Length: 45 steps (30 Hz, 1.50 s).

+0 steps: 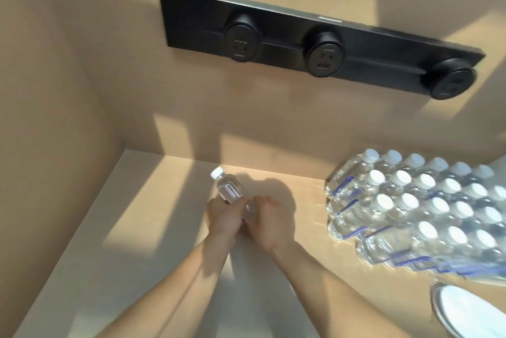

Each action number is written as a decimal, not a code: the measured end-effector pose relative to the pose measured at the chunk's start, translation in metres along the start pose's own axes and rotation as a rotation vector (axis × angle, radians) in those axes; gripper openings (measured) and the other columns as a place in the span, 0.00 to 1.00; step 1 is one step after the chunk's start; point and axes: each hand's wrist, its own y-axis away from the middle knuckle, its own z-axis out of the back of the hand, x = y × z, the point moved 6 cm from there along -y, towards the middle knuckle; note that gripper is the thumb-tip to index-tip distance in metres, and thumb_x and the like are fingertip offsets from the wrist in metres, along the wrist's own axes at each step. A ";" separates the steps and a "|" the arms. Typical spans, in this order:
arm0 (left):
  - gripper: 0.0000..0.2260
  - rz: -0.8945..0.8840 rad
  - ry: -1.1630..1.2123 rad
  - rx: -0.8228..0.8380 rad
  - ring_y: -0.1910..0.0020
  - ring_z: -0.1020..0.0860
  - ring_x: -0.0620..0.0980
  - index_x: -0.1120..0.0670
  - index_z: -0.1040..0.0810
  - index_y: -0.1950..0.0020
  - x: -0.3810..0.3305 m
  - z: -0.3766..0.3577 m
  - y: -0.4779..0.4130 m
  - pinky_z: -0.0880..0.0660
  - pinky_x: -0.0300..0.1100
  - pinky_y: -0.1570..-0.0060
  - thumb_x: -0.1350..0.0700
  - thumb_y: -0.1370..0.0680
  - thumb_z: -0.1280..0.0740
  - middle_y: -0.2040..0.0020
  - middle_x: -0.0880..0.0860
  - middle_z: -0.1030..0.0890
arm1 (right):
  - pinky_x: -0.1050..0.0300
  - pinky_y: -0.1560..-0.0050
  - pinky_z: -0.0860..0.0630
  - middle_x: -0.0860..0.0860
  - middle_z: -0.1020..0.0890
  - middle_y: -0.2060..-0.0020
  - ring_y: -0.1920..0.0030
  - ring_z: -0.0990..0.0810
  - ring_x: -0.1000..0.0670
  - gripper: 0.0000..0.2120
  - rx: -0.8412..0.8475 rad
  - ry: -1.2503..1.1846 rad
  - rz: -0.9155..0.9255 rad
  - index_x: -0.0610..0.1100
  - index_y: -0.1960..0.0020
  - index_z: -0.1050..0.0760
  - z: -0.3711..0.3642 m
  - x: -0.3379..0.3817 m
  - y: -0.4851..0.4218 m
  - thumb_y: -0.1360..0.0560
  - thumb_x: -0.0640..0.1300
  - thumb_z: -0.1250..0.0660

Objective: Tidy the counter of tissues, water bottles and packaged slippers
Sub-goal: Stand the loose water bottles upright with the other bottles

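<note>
A clear water bottle [229,189] with a white cap is tilted, cap pointing up and to the left, over the middle of the beige counter [153,200]. My left hand [223,216] is wrapped around its lower half. My right hand [269,218] touches the bottle's base from the right, fingers curled against it. At the right, a large block of water bottles [427,211] with white caps and blue labels stands in tight rows on the counter. No tissues or packaged slippers are in view.
A black power rail [287,33] with three round sockets is mounted on the back wall above the counter. A side wall [54,91] closes the counter on the left. A round silver-rimmed white object [465,310] sits at the lower right corner.
</note>
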 end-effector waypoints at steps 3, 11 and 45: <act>0.11 -0.306 -0.304 0.012 0.60 0.17 0.49 0.50 0.23 0.58 -0.025 -0.025 0.055 0.23 0.43 0.61 0.49 0.29 0.23 0.61 0.49 0.16 | 0.50 0.47 0.21 0.53 0.17 0.48 0.46 0.18 0.49 0.15 -0.212 -0.322 -0.083 0.52 0.42 0.23 0.024 -0.032 0.040 0.24 0.57 0.38; 0.16 -0.690 -0.470 0.355 0.51 0.22 0.44 0.44 0.26 0.48 0.008 -0.130 0.174 0.23 0.43 0.51 0.43 0.30 0.25 0.52 0.43 0.24 | 0.75 0.50 0.27 0.56 0.18 0.53 0.52 0.20 0.64 0.12 -0.664 -0.873 -0.434 0.50 0.49 0.21 0.067 -0.153 0.136 0.19 0.34 0.36; 0.22 -0.513 -0.539 0.073 0.45 0.26 0.59 0.58 0.27 0.44 0.085 -0.183 0.194 0.26 0.54 0.43 0.55 0.32 0.21 0.48 0.53 0.27 | 0.55 0.49 0.18 0.55 0.17 0.61 0.55 0.15 0.53 0.08 -0.343 -0.865 -0.469 0.56 0.55 0.27 0.046 -0.259 0.192 0.24 0.44 0.31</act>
